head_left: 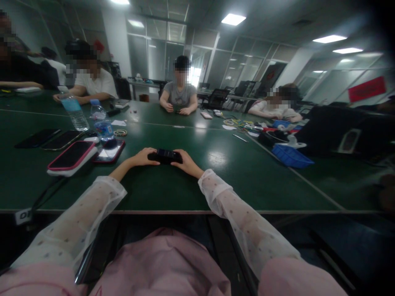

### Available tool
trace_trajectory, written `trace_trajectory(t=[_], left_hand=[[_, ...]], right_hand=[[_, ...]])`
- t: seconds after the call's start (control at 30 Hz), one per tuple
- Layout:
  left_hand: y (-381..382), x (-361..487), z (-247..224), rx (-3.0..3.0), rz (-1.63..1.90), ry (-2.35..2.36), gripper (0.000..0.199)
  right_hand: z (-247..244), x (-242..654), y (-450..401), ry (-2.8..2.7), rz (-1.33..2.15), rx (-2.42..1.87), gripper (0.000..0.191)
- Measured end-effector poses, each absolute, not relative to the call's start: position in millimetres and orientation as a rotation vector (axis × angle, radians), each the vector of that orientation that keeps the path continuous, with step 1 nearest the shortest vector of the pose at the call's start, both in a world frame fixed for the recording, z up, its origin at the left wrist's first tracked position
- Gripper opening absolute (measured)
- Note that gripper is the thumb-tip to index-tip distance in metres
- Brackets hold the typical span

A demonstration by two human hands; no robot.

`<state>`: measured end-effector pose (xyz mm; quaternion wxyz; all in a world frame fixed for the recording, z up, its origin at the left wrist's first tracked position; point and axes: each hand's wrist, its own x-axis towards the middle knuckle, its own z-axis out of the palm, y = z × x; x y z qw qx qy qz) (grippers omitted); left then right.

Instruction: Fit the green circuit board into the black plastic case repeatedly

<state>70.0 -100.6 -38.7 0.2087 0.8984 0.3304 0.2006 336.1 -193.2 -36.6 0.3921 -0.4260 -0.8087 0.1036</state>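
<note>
A small black box-shaped device (166, 155) with a dark flat top rests on or just above the green table (185, 189), in the middle of the view. My left hand (144, 157) grips its left end, thumb on the near side and fingers over the far side. Its right end is held by my right hand (186, 161) in the same way. Both hands are closed on it. What kind of device it is, I cannot make out.
Left of my hands lie several phones, one a pink-rimmed phone (72, 155), near two water bottles (74, 109). To the right are a blue tray (291, 156), a pen (240, 138) and tangled cables (237, 122). Several people sit around the table.
</note>
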Motion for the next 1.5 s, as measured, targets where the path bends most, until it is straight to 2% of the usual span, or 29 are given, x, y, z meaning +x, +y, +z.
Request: trace_trajectory(t=[0.43, 0.9, 1.1, 1.5], left_hand=[[-101.3, 70.6, -37.6, 2.514, 0.57, 0.898, 0.063], [-103.3, 70.7, -37.9, 2.478, 0.569, 0.992, 0.075], [-102.9, 70.5, -37.7, 2.489, 0.563, 0.953, 0.069], [-99.3, 70.4, -40.6, 2.498, 0.57, 0.944, 0.07]], right_hand=[[-40.8, 337.2, -189.4, -2.03, 0.306, -1.054, 0.052], [-40.7, 331.4, -182.8, -2.017, 0.305, -1.085, 0.053], [-38.6, 331.2, -184.8, -1.995, 0.347, -1.1, 0.051], [-39.3, 331.9, -185.7, -1.936, 0.365, -1.095, 0.048]])
